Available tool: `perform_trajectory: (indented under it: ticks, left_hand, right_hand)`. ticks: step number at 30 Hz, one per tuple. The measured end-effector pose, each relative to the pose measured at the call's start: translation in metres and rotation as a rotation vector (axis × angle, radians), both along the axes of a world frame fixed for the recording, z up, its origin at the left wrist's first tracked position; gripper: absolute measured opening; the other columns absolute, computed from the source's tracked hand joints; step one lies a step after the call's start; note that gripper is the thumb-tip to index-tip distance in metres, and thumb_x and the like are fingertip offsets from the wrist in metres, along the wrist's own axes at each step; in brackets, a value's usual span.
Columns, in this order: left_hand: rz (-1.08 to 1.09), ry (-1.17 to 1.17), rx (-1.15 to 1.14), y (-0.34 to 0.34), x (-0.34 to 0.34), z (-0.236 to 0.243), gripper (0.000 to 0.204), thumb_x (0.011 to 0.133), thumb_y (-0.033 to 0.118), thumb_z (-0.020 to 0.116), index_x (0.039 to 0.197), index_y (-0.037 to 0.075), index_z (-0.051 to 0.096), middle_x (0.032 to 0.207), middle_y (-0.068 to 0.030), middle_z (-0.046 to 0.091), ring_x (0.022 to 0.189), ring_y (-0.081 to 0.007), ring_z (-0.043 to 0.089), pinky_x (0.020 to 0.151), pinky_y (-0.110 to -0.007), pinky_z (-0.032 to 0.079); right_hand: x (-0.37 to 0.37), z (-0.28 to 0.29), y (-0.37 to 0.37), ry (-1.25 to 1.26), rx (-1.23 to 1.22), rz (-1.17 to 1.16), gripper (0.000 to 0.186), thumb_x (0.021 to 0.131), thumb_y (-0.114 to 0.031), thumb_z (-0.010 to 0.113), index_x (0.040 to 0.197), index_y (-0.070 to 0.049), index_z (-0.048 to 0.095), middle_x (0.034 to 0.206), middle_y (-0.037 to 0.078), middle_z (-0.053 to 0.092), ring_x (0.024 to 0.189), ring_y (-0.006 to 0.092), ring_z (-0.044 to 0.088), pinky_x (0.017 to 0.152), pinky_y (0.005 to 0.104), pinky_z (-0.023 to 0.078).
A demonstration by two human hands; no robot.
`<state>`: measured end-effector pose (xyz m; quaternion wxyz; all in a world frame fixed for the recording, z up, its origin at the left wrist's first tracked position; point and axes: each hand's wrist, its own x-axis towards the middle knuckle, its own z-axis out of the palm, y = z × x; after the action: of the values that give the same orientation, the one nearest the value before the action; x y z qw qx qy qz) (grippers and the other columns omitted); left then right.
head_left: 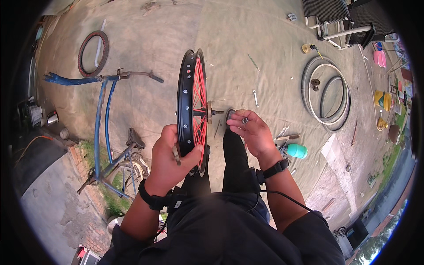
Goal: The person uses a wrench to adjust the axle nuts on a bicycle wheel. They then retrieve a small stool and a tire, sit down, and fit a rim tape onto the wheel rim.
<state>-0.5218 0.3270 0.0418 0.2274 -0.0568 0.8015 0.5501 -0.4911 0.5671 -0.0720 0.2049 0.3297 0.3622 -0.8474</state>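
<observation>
A bicycle wheel with a black rim (186,96) and red spokes stands upright in front of me, tyreless. My left hand (165,165) is closed on its lower rim, thumb by the spokes. A thin metal piece (176,155) also lies in that hand; its kind is unclear. The hub's threaded axle (218,112) points right, toward my right hand (254,134). Between the curled fingers of that hand sits a small round metal nut (245,120), a short gap away from the axle end.
A blue bicycle frame (100,119) and a tyre (80,57) lie to the left. A wrench (255,98) rests on the ground cloth ahead. Tools and a turquoise container (297,151) are at right, with more tyres (305,88) beyond. A chair (327,13) stands far right.
</observation>
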Motion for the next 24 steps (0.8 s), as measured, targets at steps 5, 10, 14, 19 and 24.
perform_trajectory:
  ticks: [5,10,14,19,24]
  left_hand:
    - [-0.043,0.009,-0.013,-0.008,0.008,0.002,0.042,0.083,0.001,0.077,0.114,-0.004,0.05,0.091,-0.0075,0.067,0.081,-0.0098,0.066,0.071,-0.025,0.054]
    - [0.031,-0.112,0.06,-0.01,0.012,0.01,0.042,0.083,-0.003,0.075,0.116,-0.004,0.049,0.098,-0.0074,0.066,0.085,-0.0087,0.065,0.075,-0.024,0.054]
    - [-0.001,-0.078,0.016,-0.014,0.015,0.016,0.043,0.083,-0.004,0.075,0.116,-0.004,0.048,0.096,-0.0063,0.064,0.086,-0.0075,0.063,0.076,-0.024,0.053]
    - [-0.007,-0.065,0.018,-0.014,0.018,0.017,0.043,0.082,-0.004,0.075,0.115,-0.004,0.047,0.096,-0.0058,0.063,0.084,-0.007,0.063,0.074,-0.024,0.053]
    - [0.027,-0.089,0.059,-0.011,0.017,0.022,0.043,0.082,-0.005,0.074,0.116,-0.004,0.047,0.094,-0.0048,0.062,0.083,-0.0068,0.062,0.072,-0.024,0.053]
  right_hand:
    - [0.013,-0.017,0.007,0.03,-0.097,0.027,0.035,0.096,0.005,0.044,0.129,0.002,0.054,0.13,0.017,0.063,0.123,0.0308,0.063,0.104,0.0388,0.051]
    - [0.012,-0.021,0.011,0.087,-0.144,0.059,0.035,0.097,0.004,0.043,0.13,0.0,0.054,0.132,0.018,0.063,0.124,0.0302,0.062,0.104,0.0379,0.052]
    - [0.012,-0.028,0.014,0.126,-0.119,0.093,0.031,0.101,-0.001,0.046,0.131,-0.001,0.053,0.13,0.018,0.064,0.122,0.0288,0.064,0.102,0.0374,0.053]
    - [0.012,-0.04,0.018,0.112,-0.039,0.147,0.026,0.105,-0.007,0.048,0.129,0.0,0.055,0.127,0.018,0.065,0.116,0.0273,0.067,0.097,0.0358,0.055]
    - [0.014,-0.045,0.017,0.058,-0.017,0.135,0.028,0.104,-0.005,0.047,0.13,0.0,0.057,0.126,0.018,0.066,0.113,0.027,0.069,0.094,0.0351,0.057]
